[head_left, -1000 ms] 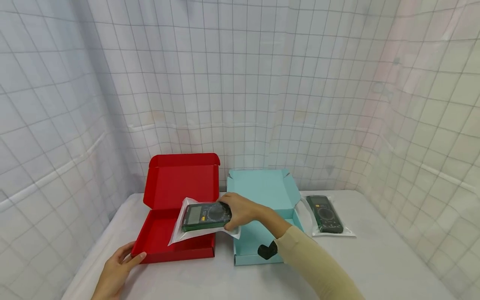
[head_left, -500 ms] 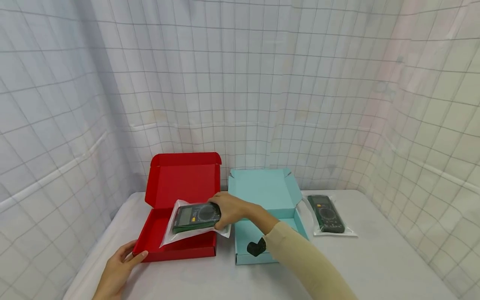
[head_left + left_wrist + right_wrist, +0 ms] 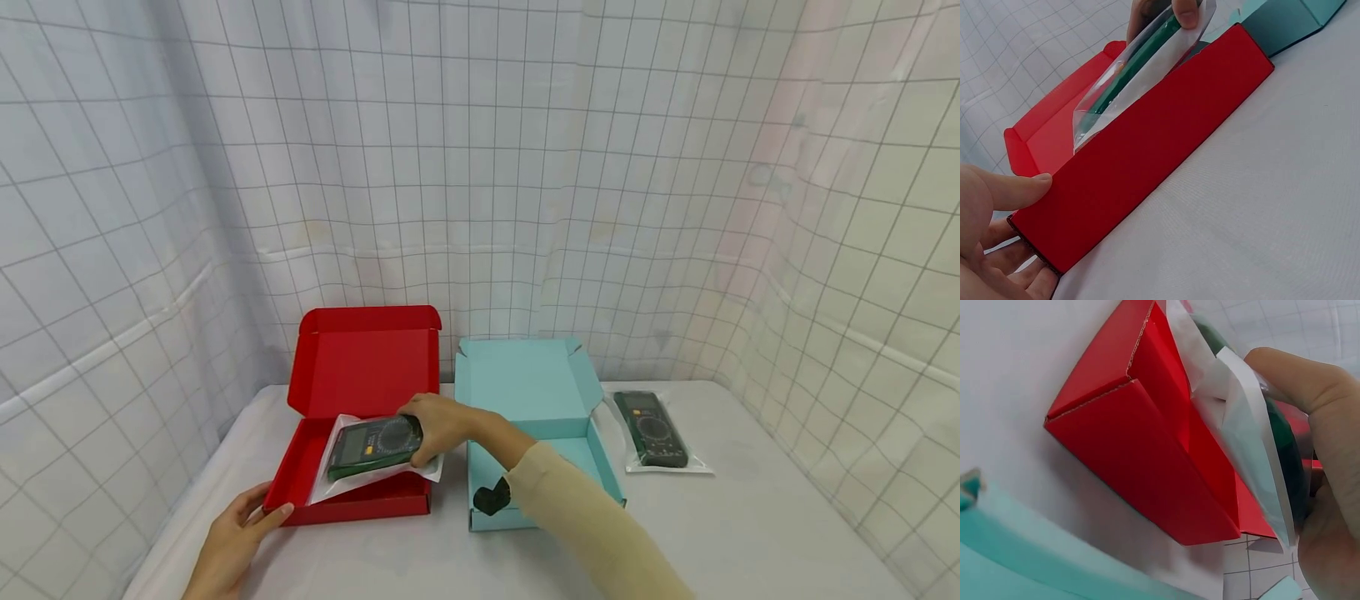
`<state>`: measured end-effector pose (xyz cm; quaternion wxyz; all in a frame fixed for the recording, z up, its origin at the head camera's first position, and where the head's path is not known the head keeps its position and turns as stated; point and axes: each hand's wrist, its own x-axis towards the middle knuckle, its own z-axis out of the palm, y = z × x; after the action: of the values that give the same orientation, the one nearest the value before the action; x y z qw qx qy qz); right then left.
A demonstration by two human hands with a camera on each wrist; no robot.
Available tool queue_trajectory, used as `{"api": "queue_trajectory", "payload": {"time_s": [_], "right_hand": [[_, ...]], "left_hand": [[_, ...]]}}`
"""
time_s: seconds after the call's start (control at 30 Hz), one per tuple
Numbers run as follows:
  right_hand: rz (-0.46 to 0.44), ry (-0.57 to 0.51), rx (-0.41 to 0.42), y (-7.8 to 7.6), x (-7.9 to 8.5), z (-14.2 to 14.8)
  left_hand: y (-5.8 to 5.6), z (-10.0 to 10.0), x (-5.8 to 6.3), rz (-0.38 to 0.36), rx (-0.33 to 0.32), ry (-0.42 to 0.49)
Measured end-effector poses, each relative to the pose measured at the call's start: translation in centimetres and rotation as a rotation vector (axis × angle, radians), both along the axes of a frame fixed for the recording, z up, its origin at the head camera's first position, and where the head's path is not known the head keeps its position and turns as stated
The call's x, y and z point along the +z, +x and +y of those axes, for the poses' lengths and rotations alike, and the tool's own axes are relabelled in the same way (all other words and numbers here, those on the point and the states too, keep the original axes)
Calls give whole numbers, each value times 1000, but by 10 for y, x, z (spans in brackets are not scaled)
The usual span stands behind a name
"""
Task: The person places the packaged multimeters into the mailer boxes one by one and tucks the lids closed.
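My right hand (image 3: 438,425) grips the dial end of a green-and-black multimeter (image 3: 375,446) sealed in a clear, white-backed plastic bag. The bagged multimeter is tilted over the open red box (image 3: 390,507), its screen end lower, down inside the walls. In the right wrist view the white bag's end (image 3: 1244,434) sticks up past the box's right wall. My left hand (image 3: 236,533) holds the box's front left corner; in the left wrist view the thumb (image 3: 1019,190) lies on the front wall and the fingers are against the side.
An open light-blue box (image 3: 525,383) stands just right of the red one, under my right forearm. Another bagged multimeter (image 3: 651,429) lies on the white tabletop (image 3: 757,508) farther right. Grid-patterned curtains (image 3: 487,167) hang behind and on both sides.
My right hand has carried the bagged multimeter left and down into the red box. My left hand keeps its hold on the box corner.
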<state>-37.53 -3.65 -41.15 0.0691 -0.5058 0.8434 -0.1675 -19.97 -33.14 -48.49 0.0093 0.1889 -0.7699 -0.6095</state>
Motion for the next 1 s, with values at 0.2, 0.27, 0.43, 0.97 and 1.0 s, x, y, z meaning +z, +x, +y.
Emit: {"api": "queue_trajectory", "payload": {"time_s": [0.2, 0.27, 0.43, 0.97, 1.0], "right_hand": [[-3, 5, -5, 1, -5, -9], [-15, 5, -12, 2, -6, -11], [-55, -11, -31, 2, -9, -19], [-96, -67, -96, 6, -23, -38], [-98, -68, -94, 6, -24, -40]], "left_hand": [[0, -1, 0, 2, -4, 2], [0, -2, 0, 1, -9, 2], [0, -3, 0, 0, -28, -10], [-6, 1, -1, -37, -4, -22], [-6, 1, -1, -45, 1, -35]]}}
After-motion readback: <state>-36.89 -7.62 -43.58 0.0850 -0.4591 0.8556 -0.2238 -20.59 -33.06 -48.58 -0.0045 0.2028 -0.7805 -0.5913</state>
